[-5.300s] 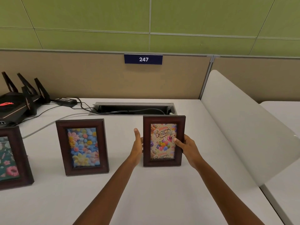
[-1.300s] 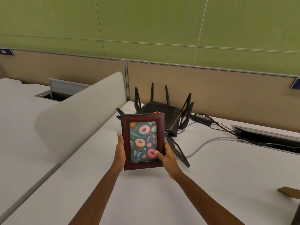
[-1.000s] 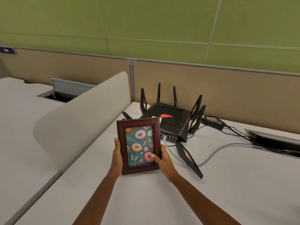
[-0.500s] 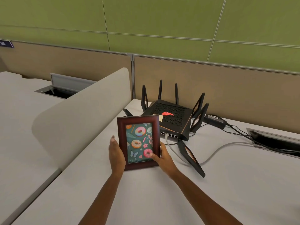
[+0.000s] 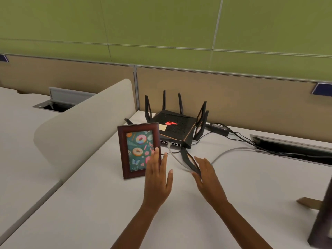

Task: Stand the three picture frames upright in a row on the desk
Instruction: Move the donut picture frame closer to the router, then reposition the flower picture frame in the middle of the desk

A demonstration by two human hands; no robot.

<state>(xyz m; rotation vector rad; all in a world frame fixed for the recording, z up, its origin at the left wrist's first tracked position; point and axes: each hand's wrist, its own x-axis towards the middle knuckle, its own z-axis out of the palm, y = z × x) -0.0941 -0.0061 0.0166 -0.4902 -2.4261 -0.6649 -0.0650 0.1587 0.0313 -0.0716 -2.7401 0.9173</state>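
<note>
A dark wooden picture frame (image 5: 139, 150) with a doughnut print stands upright on the white desk (image 5: 89, 212), just in front of the router. My left hand (image 5: 158, 178) hovers open in front of the frame's right edge, fingers spread, holding nothing. My right hand (image 5: 206, 174) is open too, further right, over a flat router antenna. The edge of a second frame (image 5: 323, 216) with its brown back stand shows at the far right. The third frame is out of view.
A black router (image 5: 174, 128) with upright antennas sits behind the frame, one antenna (image 5: 190, 161) lying flat on the desk. Cables and a power brick (image 5: 219, 129) run to a cable slot (image 5: 294, 148). A beige divider (image 5: 80, 132) bounds the desk's left side.
Both hands have let go of the doughnut frame and drawn back to the right; the frame now stands by itself on the desk.
</note>
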